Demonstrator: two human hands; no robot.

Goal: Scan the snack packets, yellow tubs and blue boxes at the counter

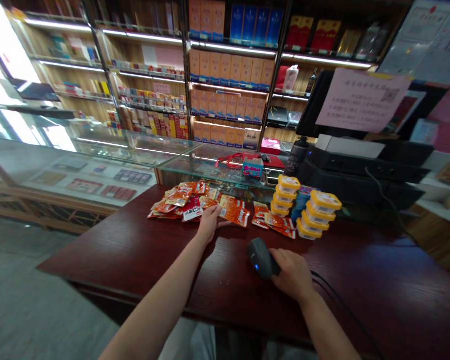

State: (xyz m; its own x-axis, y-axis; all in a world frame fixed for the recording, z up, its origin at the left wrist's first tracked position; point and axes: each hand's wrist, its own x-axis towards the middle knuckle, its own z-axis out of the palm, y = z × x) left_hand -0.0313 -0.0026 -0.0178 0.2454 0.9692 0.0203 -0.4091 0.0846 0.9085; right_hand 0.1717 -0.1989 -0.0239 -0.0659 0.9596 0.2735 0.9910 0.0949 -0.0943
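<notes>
My left hand (210, 223) grips the left end of an orange snack packet (235, 214), its fingers closed on the edge. My right hand (293, 274) is wrapped round the handle of a dark barcode scanner (261, 257), which shows a small blue light and points toward the packets. Left of my left hand lies a heap of orange and red snack packets (178, 196). A few more orange packets (281, 223) lie flat on the right. Beside them stand two stacks of yellow-lidded tubs, a left stack (284, 196) and a right stack (318, 214).
All this rests on a dark red wooden counter (135, 260). The scanner's black cable (341, 295) trails to the right. A glass display case (206, 162) borders the far edge. At right stand a black bottle (297, 155) and a monitor bearing a pink notice (362, 100).
</notes>
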